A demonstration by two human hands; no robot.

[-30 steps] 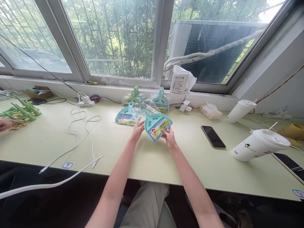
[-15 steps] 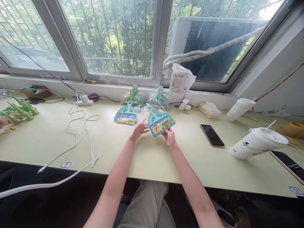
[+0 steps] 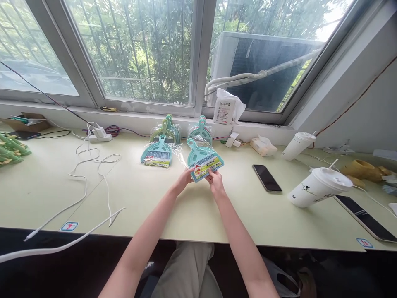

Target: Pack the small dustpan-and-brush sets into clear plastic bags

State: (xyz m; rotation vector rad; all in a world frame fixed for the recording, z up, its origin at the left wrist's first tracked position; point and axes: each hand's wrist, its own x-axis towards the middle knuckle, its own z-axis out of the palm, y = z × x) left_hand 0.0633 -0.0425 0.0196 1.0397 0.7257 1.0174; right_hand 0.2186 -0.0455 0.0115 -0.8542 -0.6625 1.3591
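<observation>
A turquoise dustpan and brush set (image 3: 203, 159) in clear plastic wrap is held tilted above the table, its handle pointing away from me. My left hand (image 3: 185, 179) is closed on its lower left corner. My right hand (image 3: 214, 181) grips the lower edge, thumb over the yellow label. To the left lies another turquoise set (image 3: 156, 154), also wrapped. Behind it a green set (image 3: 163, 133) leans with a turquoise one (image 3: 174, 128) at its back. Further sets (image 3: 201, 129) stand behind the held one, partly hidden by it.
A phone (image 3: 267, 178) and two lidded white cups (image 3: 319, 188) (image 3: 298, 145) stand on the right. A tissue pack (image 3: 263, 146) sits near the wall. White cables (image 3: 107, 182) wind across the left, by a power strip (image 3: 101, 136). Green items (image 3: 12, 150) are heaped at the far left.
My left hand has come from beside the held set onto its lower left corner. The right hand keeps its grip. The view has shifted right, and a hand at the far left has left the picture.
</observation>
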